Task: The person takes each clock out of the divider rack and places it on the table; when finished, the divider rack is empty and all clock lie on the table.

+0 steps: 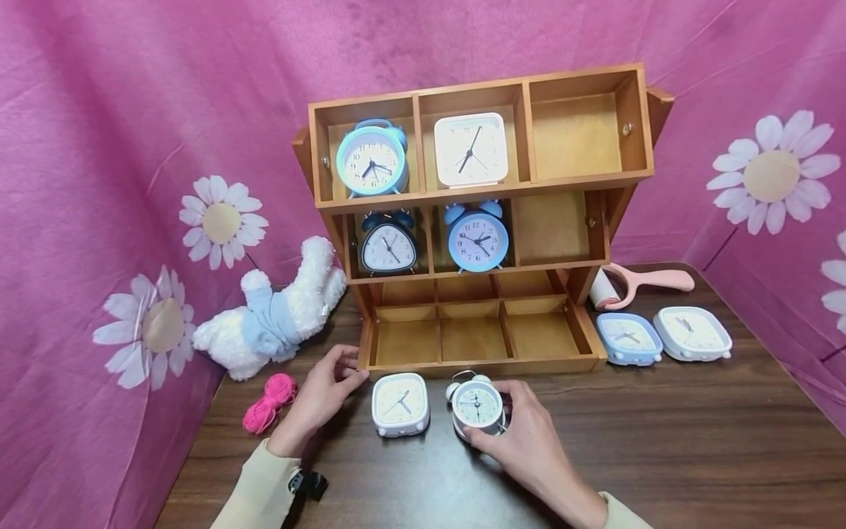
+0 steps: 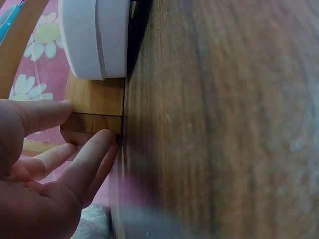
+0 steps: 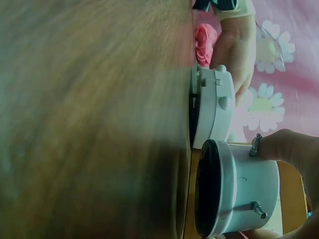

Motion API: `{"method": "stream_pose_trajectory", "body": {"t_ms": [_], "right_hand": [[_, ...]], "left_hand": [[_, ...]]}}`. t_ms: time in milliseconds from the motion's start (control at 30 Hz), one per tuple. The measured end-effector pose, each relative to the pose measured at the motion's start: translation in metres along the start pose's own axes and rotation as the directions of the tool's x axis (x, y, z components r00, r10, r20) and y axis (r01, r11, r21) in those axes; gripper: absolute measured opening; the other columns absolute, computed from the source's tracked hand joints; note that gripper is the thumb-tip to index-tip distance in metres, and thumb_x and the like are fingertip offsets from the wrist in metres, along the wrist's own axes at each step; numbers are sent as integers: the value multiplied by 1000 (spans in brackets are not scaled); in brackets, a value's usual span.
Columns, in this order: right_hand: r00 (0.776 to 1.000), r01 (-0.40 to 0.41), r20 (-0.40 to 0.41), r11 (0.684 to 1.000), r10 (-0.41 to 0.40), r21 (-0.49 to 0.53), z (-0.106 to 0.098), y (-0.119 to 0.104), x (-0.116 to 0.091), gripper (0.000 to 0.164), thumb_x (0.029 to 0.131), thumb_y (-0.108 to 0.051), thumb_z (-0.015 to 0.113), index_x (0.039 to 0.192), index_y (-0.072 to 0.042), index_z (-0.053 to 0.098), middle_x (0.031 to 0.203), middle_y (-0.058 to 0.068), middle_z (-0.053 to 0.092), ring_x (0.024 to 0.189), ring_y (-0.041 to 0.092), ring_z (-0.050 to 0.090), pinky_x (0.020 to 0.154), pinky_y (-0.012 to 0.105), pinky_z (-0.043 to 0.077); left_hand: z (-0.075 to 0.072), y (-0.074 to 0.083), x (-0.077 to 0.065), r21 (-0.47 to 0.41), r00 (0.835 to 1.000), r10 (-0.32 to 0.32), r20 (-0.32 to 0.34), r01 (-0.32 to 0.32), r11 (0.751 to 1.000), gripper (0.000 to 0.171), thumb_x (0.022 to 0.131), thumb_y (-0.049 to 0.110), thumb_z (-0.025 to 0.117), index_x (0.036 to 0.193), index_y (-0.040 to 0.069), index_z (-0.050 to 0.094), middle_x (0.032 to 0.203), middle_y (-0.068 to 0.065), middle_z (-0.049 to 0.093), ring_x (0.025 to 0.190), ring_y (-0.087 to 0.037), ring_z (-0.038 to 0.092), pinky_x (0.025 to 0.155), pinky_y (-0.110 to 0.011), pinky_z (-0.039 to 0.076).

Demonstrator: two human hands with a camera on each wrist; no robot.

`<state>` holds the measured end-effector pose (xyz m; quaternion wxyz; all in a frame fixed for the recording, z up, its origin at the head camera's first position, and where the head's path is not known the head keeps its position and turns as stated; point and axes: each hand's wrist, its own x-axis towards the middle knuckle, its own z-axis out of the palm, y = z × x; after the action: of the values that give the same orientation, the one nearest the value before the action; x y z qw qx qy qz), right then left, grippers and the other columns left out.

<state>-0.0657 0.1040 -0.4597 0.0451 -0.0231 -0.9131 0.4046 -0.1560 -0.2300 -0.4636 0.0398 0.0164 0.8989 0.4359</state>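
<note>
A: Where's the white, round twin-bell alarm clock with metal feet point(image 1: 477, 402)?

B: In front of the brown wooden three-tier rack point(image 1: 661, 114), low at the dark wood-grain table point(image 1: 661, 455), dial tipped upward. I can't tell whether its back touches the surface.

A: How is it held?

B: The bare right hand point(image 1: 525, 435) clamps its casing, thumb on one side and fingers across from it, which seems to leave most of the dial uncovered.

A: And the bare left hand point(image 1: 324, 393)?

B: Thumb and fingers apart, touching the rack's front left corner without wrapping round it, perhaps to steady it.

A: What's beside the held clock?

B: A white, rounded-square clock point(image 1: 399, 404), dial up, before the three-compartment bottom tier point(image 1: 489, 365).

A: And higher?

B: The middle tier point(image 1: 555, 265) holds a dark-rimmed, triangular clock point(image 1: 388, 250) at left and a blue, round twin-bell clock point(image 1: 479, 241) in the centre. The top tier point(image 1: 568, 182) holds a light-blue, round clock point(image 1: 371, 163) at left and a white, square clock point(image 1: 471, 150) in the centre. All four face outward, probably for reading.

A: Farther out?

B: Right, a blue, rounded-square clock point(image 1: 629, 338) and a pink-handled roller point(image 1: 661, 280); left, pink yarn point(image 1: 269, 403).
</note>
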Motion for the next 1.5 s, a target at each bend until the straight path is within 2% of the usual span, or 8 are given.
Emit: {"method": "stream_pose_trajectory", "body": {"t_ms": [133, 567, 1000, 1233, 1333, 1500], "right_hand": [[1000, -18, 8, 1000, 18, -5, 1, 0, 1, 84, 66, -35, 108, 134, -6, 68, 128, 13, 75, 117, 33, 73, 100, 55, 59], [999, -30, 29, 1000, 30, -4, 3, 1, 4, 78, 68, -35, 107, 130, -7, 69, 126, 10, 74, 116, 30, 72, 100, 51, 57], [998, 37, 49, 999, -36, -22, 1, -1, 1, 83, 68, -37, 108, 137, -7, 72, 123, 6, 71, 116, 27, 70, 101, 50, 58], [998, 52, 40, 998, -51, -22, -3, -5, 1, 80, 71, -39, 107, 136, -7, 72, 121, 4, 70, 107, 20, 67, 93, 42, 56], [996, 88, 23, 996, -87, -29, -5, -7, 2, 78, 72, -40, 106, 135, -8, 73, 122, 3, 71, 109, 21, 70, 94, 44, 57], [992, 126, 25, 991, -125, -35, -6, -8, 3, 77, 74, -40, 105, 137, -10, 72, 130, 3, 73, 121, 27, 73, 102, 52, 58]], "left_hand": [[0, 0, 0, -4, 1000, -1, -1, 1, 1000, 38, 105, 14, 79, 140, 7, 66, 126, -16, 78, 110, -25, 77, 89, -35, 57], [1, 1, 1, -6, 1000, 1, -16, -1, 1000, 38, 104, 13, 79, 139, 7, 67, 125, -17, 78, 108, -25, 77, 90, -32, 57], [0, 0, 0, -18, 1000, 13, -13, -13, 1000, 38, 104, 15, 81, 138, 6, 68, 124, -15, 79, 107, -23, 76, 90, -32, 56], [-1, 1, -1, -10, 1000, 11, -11, -11, 1000, 37, 105, 16, 80, 138, 5, 67, 124, -16, 79, 106, -23, 76, 90, -31, 56], [-1, 2, -1, -9, 1000, -2, -15, 2, 1000, 37, 105, 15, 80, 138, 6, 68, 124, -15, 79, 106, -22, 76, 90, -31, 56], [-1, 3, -1, -21, 1000, 5, -10, -5, 1000, 36, 105, 14, 79, 138, 6, 68, 124, -16, 79, 107, -23, 76, 90, -32, 56]]}}
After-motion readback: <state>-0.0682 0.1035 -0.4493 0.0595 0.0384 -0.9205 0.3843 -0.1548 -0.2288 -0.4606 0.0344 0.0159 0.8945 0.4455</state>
